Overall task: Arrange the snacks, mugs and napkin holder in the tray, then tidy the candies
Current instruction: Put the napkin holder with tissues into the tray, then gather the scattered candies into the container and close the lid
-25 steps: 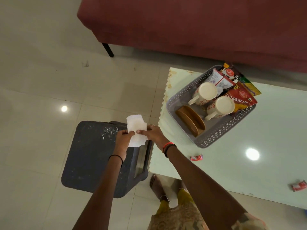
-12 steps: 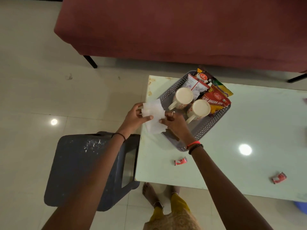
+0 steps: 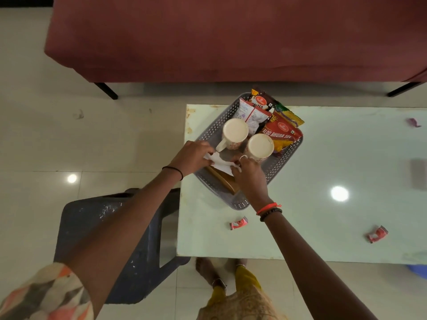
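Observation:
A grey perforated tray (image 3: pixel 284 158) sits on the pale green table (image 3: pixel 323 215). It holds two cream mugs (image 3: pixel 234 133) (image 3: pixel 260 146), several snack packets (image 3: pixel 280 132) at its far end and a brown napkin holder (image 3: pixel 225 181) at its near end. My left hand (image 3: pixel 191 157) and my right hand (image 3: pixel 250 175) both grip a white napkin (image 3: pixel 220 163), which lies over the top of the holder. Two red wrapped candies (image 3: pixel 238 224) (image 3: pixel 377 234) and a purple candy (image 3: pixel 413 122) lie loose on the table.
A dark plastic stool (image 3: pixel 120 245) stands on the tiled floor left of the table, under my left arm. A maroon sofa (image 3: pixel 231 38) runs along the far side. My bare feet (image 3: pixel 212 273) are below the table's near edge.
Both hands carried the napkin from above the stool rightwards and onto the napkin holder in the tray. The view shifted so the tray is nearer the middle.

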Demonstrator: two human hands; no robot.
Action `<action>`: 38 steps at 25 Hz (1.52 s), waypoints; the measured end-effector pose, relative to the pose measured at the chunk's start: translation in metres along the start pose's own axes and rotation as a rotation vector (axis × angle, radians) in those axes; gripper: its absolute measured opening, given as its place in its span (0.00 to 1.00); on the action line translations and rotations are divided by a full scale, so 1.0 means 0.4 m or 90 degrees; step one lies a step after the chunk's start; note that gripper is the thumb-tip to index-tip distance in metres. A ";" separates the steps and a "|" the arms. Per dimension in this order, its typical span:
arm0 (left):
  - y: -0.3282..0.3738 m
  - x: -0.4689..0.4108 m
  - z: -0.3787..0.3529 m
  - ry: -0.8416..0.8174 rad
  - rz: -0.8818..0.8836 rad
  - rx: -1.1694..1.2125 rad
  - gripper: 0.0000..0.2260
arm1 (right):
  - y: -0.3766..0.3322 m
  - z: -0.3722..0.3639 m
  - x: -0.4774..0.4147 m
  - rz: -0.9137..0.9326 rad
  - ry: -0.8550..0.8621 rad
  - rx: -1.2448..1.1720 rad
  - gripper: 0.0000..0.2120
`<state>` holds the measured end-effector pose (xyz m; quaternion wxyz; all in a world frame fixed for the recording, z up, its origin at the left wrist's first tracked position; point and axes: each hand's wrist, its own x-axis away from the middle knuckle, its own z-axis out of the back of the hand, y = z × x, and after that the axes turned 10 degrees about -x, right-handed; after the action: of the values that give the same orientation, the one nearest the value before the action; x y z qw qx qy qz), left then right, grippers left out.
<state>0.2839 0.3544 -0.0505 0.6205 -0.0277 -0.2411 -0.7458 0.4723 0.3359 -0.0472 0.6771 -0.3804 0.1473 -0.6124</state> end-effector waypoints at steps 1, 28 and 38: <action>0.006 -0.001 -0.017 0.010 -0.021 -0.044 0.14 | 0.008 -0.011 0.008 -0.002 -0.002 0.014 0.08; 0.043 -0.008 -0.124 0.030 0.079 -0.291 0.18 | 0.078 -0.050 0.023 0.136 -0.063 0.104 0.11; 0.117 0.065 -0.178 0.185 0.813 0.655 0.24 | 0.132 0.288 -0.236 -0.039 0.192 -0.082 0.12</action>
<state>0.3401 0.2974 -0.0894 0.8843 0.2247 -0.4070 -0.0432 0.5675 0.4612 -0.0321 0.6024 -0.3311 0.2747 -0.6723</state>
